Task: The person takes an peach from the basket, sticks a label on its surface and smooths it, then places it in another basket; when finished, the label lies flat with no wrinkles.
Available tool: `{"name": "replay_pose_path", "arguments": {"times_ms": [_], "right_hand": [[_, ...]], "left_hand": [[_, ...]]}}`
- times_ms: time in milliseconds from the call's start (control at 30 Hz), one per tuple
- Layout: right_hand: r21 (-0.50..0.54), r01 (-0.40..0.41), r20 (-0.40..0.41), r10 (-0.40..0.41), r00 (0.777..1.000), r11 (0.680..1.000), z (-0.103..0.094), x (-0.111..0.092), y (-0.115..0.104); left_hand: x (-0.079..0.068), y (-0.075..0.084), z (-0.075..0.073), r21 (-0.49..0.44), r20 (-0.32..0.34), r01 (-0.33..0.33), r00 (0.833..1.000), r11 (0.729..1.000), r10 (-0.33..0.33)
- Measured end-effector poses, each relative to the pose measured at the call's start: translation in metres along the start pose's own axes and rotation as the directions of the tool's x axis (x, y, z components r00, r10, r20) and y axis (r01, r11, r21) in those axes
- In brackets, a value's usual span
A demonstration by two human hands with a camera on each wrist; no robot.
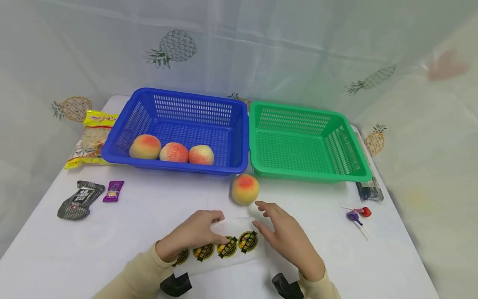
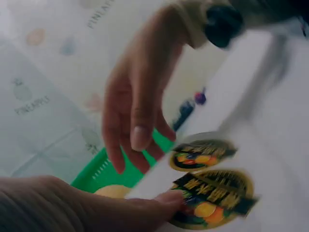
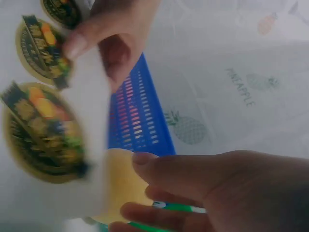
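Note:
My left hand (image 1: 198, 230) pinches the upper edge of a clear strip of stickers (image 1: 239, 226), thumb on its front. Round black-and-gold labels with fruit pictures run along the strip, and the left wrist view shows the thumb over one label (image 2: 212, 198). To the right of the strip, my right hand (image 1: 285, 234) is held with fingers loosely bent and spread, nothing between them. Just beyond both hands a yellow-red peach (image 1: 245, 189) rests on the table in front of the baskets. The right wrist view shows that peach (image 3: 125, 183) behind the right thumb and fingers.
A blue basket (image 1: 239, 166) with three peaches stands beside a green basket (image 1: 310, 176) at the back. On the left lie a yellow snack bag (image 1: 91, 139), a dark patterned packet (image 1: 80, 201) and a purple wrapped candy (image 1: 113, 191). Two lollipops (image 1: 358, 216) lie right.

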State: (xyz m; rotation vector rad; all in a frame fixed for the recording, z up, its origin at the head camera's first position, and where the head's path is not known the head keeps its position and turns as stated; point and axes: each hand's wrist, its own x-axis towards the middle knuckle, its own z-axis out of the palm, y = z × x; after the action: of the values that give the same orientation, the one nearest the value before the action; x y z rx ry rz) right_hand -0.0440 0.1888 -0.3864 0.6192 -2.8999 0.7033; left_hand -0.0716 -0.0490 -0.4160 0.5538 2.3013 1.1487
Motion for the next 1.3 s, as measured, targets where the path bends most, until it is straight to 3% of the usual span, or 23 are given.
{"name": "replay_pose_path", "arguments": {"times_ms": [33, 100, 167, 233, 333, 400, 500, 600, 667, 733, 800, 967, 1067, 1300], "right_hand": [[0.002, 0.021, -0.027, -0.021, 0.999, 1.000, -0.001, -0.001, 0.000], [0.022, 0.064, -0.079, -0.062, 0.995, 0.998, -0.004, -0.002, 0.000], [0.052, 0.091, -0.134, -0.083, 0.988, 0.994, -0.007, -0.003, -0.002], [0.064, 0.111, -0.201, -0.096, 0.975, 0.992, -0.009, -0.004, -0.004], [0.047, 0.178, -0.298, -0.156, 0.942, 0.983, -0.011, -0.003, -0.010], [0.025, 0.257, -0.335, -0.234, 0.913, 0.966, -0.011, -0.001, -0.014], [0.016, 0.354, -0.322, -0.331, 0.887, 0.935, -0.008, 0.001, -0.019], [0.023, 0.384, -0.296, -0.361, 0.885, 0.923, -0.004, 0.002, -0.021], [0.030, 0.384, -0.287, -0.360, 0.887, 0.923, -0.002, 0.002, -0.020], [0.044, 0.384, -0.285, -0.356, 0.890, 0.922, 0.000, 0.002, -0.020], [0.062, 0.387, -0.287, -0.355, 0.890, 0.920, 0.002, 0.002, -0.020], [0.091, 0.406, -0.296, -0.364, 0.883, 0.909, 0.007, 0.002, -0.019], [0.110, 0.418, -0.305, -0.370, 0.878, 0.902, 0.008, 0.002, -0.019], [0.164, 0.457, -0.319, -0.392, 0.863, 0.874, 0.010, 0.004, -0.017]], "left_hand": [[0.000, 0.000, -0.003, -0.112, 0.044, -0.002, 0.999, 0.994, 0.007], [-0.001, -0.001, -0.007, -0.330, 0.111, 0.009, 0.993, 0.944, 0.029], [-0.003, 0.000, -0.010, -0.539, 0.174, 0.061, 0.984, 0.840, 0.039], [-0.005, 0.000, -0.010, -0.678, 0.220, 0.114, 0.974, 0.727, 0.053], [-0.006, 0.002, -0.009, -0.794, 0.244, 0.166, 0.968, 0.585, 0.056], [-0.007, 0.003, -0.008, -0.837, 0.242, 0.170, 0.968, 0.520, 0.072], [-0.009, 0.005, -0.007, -0.871, 0.234, 0.161, 0.967, 0.464, 0.103], [-0.010, 0.005, -0.006, -0.893, 0.243, 0.166, 0.960, 0.418, 0.137], [-0.011, 0.005, -0.006, -0.898, 0.244, 0.166, 0.959, 0.408, 0.147], [-0.012, 0.005, -0.004, -0.893, 0.237, 0.160, 0.961, 0.421, 0.139], [-0.013, 0.006, -0.004, -0.875, 0.217, 0.136, 0.968, 0.465, 0.125], [-0.014, 0.008, -0.001, -0.794, 0.133, 0.057, 0.988, 0.605, 0.082], [-0.015, 0.008, -0.002, -0.753, 0.092, 0.019, 0.993, 0.657, 0.077], [-0.016, 0.006, -0.006, -0.714, 0.099, -0.016, 0.987, 0.700, 0.124]]}}
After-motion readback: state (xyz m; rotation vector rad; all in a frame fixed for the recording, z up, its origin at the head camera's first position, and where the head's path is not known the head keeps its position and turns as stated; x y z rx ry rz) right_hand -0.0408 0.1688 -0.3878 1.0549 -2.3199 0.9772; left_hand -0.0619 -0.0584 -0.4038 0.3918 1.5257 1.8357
